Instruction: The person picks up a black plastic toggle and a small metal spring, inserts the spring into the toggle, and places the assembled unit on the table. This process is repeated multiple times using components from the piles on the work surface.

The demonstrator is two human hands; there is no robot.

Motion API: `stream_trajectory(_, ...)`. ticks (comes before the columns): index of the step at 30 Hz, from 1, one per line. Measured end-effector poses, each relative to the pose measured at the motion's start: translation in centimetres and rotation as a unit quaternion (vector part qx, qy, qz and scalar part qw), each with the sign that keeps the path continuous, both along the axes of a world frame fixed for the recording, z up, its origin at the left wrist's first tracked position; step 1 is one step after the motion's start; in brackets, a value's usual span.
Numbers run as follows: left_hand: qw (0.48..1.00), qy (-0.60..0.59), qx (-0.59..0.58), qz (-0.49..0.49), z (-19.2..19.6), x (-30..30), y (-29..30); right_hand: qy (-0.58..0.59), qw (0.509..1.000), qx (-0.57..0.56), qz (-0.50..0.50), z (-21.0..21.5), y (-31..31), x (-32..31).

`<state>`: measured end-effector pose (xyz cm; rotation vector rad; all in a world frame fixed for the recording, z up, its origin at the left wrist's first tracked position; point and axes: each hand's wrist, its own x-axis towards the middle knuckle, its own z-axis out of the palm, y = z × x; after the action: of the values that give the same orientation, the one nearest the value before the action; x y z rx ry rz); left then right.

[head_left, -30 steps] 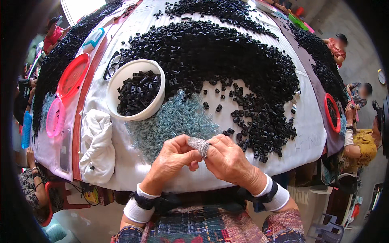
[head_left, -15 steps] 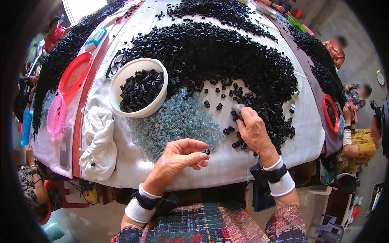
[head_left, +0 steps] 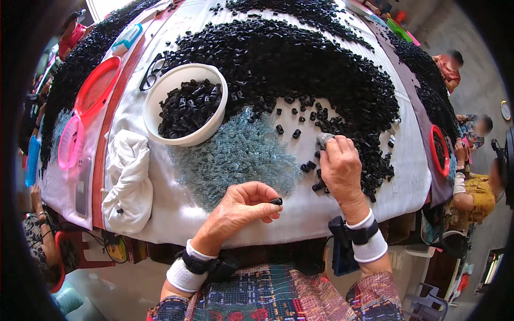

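Your left hand [head_left: 243, 206] pinches a small black piece [head_left: 276, 201] near the worktop [head_left: 176, 214] edge; your right hand's [head_left: 341, 168] fingers close on a grey wad [head_left: 324, 140]. The white bowl [head_left: 184, 140] holds black pieces.

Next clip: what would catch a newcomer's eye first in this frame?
A broad arc of small black parts sweeps across the white table, with a white bowl of them at upper left. Nearer, the left hand pinches one black piece, while the right hand reaches into the loose ones.
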<state>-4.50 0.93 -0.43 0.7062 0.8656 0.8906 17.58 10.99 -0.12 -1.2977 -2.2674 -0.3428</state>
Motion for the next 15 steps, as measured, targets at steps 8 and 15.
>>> stream_trajectory(8, 1.0, 0.002, -0.004, 0.006, 0.0, 0.0, -0.2, 0.001, 0.991, -0.091, 0.098, -0.3, -2.0, 0.7)
stream_trajectory(15, 1.0, -0.006, -0.009, 0.024, 0.1, 0.1, -0.1, 0.095, 0.983, -0.094, 0.127, 0.0, -3.1, 0.4)
